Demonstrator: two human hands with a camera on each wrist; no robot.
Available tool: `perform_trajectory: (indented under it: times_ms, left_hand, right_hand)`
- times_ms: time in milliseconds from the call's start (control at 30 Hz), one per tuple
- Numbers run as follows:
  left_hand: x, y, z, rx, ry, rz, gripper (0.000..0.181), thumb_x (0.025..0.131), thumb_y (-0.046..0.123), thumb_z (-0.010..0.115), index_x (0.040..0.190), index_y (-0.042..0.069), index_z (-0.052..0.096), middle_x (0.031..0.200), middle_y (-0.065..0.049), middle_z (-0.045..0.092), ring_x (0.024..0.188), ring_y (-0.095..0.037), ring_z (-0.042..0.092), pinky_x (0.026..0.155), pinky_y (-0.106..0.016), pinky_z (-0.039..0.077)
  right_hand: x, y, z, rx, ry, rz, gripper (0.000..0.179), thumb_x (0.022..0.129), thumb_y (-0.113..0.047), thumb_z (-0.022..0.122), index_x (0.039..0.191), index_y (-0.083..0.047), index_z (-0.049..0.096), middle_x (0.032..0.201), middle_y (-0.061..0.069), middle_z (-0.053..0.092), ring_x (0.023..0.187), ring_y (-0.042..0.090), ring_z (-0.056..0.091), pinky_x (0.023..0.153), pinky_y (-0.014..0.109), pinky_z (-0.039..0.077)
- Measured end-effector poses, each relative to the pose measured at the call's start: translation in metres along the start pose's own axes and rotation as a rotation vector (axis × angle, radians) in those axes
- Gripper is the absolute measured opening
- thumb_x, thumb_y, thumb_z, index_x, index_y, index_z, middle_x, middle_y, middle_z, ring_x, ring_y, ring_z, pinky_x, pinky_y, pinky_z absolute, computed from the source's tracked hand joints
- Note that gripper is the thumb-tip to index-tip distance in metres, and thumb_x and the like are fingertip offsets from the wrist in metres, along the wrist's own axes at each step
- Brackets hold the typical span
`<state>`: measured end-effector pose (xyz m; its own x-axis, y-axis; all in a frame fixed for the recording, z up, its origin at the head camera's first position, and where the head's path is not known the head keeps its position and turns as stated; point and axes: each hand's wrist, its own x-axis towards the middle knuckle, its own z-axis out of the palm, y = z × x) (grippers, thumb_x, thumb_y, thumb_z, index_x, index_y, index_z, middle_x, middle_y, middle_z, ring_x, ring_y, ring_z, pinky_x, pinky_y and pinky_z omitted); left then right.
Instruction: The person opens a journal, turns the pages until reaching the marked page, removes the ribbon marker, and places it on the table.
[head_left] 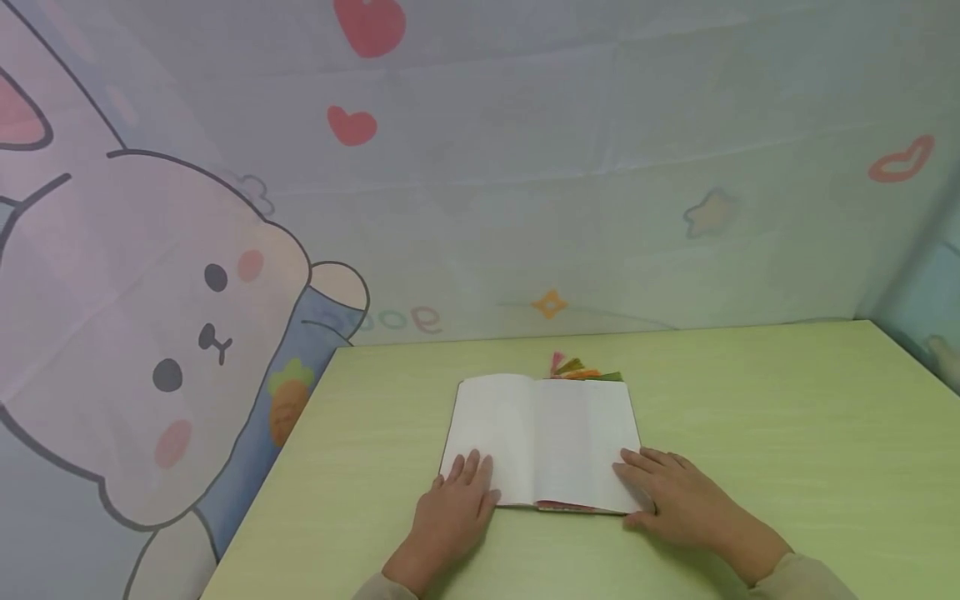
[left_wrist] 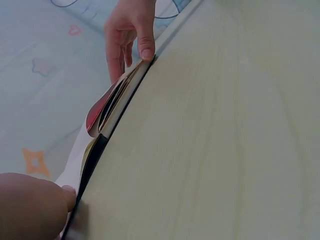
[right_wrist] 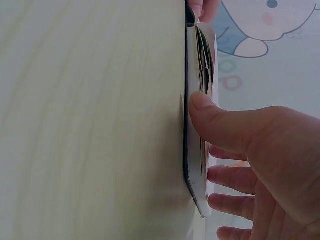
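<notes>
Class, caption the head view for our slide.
Left hand and right hand rest on an open book atop a light-green table.

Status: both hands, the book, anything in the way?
Left hand on open book's lower left; right hand, lower right. Facing pages look blank. Coloured strips poke past far edge; no obstruction seen.

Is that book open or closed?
Open. The book shows facing white pages, the left hand and right hand at opposite sides.
</notes>
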<state>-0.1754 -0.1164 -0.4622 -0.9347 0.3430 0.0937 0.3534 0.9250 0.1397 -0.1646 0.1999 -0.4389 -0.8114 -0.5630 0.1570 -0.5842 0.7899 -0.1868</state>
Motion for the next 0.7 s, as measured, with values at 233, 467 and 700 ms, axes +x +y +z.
perform_trajectory:
  times_ms: [233, 467, 700]
  left_hand:
    - [0.001, -0.002, 0.003, 0.031, -0.027, 0.008, 0.052, 0.098, 0.041, 0.039, 0.14, 0.01, 0.042, 0.143, -0.01, 0.04, 0.132, -0.03, 0.035, 0.099, -0.051, 0.034]
    - [-0.001, -0.002, 0.001, -0.001, -0.028, 0.025, 0.052, 0.097, 0.04, 0.041, 0.14, 0.009, 0.042, 0.143, -0.012, 0.04, 0.131, -0.032, 0.035, 0.098, -0.052, 0.035]
    - [0.001, -0.003, 0.001, -0.013, -0.028, 0.026, 0.052, 0.097, 0.039, 0.041, 0.14, 0.008, 0.042, 0.143, -0.013, 0.04, 0.131, -0.032, 0.034, 0.099, -0.052, 0.034]
  right_hand:
    - [0.003, -0.001, 0.005, -0.055, 0.01, -0.016, 0.051, 0.089, -0.039, 0.058, 0.125, -0.004, 0.058, 0.131, 0.017, 0.052, 0.119, 0.038, 0.046, 0.094, 0.054, 0.036]
    - [0.002, -0.005, 0.005, -0.125, -0.009, 0.008, 0.046, 0.094, -0.038, 0.05, 0.129, -0.008, 0.056, 0.133, 0.013, 0.051, 0.121, 0.034, 0.047, 0.096, 0.053, 0.035]
    - [0.003, -0.011, 0.002, -0.148, 0.027, 0.024, 0.048, 0.097, -0.044, 0.042, 0.132, -0.013, 0.054, 0.134, 0.009, 0.051, 0.121, 0.028, 0.047, 0.097, 0.05, 0.035]
